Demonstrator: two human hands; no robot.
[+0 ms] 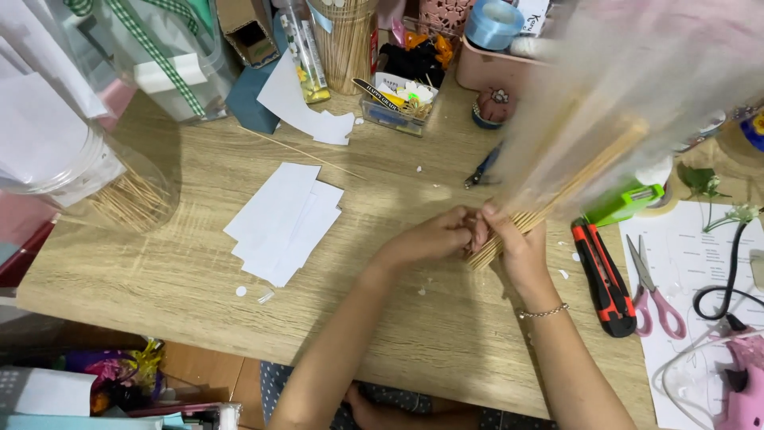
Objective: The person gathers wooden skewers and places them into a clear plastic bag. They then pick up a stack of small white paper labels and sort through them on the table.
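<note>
Your two hands meet in the middle of the wooden bench (159, 263); your left hand (434, 237) and your right hand (517, 243) are both closed around the low end of a bundle of thin wooden sticks (549, 203); each grip is clamped tight on the sticks, and the fingers of both hands touch each other there. The bundle leans up and away to your right; its top part is blurry, so you cannot tell how far it goes. You wear a thin bracelet (543, 312) on your right wrist.

Just to the left of your hands lies a small stack of white paper sheets (282, 223); one loose stick (302, 151) lies on the bench past it. To the right of your hands lies a red and black box cutter (602, 275); beside it are pink scissors (654, 291) on a white sheet of paper (684, 239); a green stapler (625, 205) sits just above the cutter. A pink glue gun (744, 382) shows at the low right corner. Small pliers with blue handles (482, 169) lie near the blurry sticks.

At the far left a clear jar (64, 159) lies on its side with more sticks inside it; at the back stands a tall cup full of sticks (344, 40); a roll of blue ribbon (493, 22) sits in a pink tray near it.
</note>
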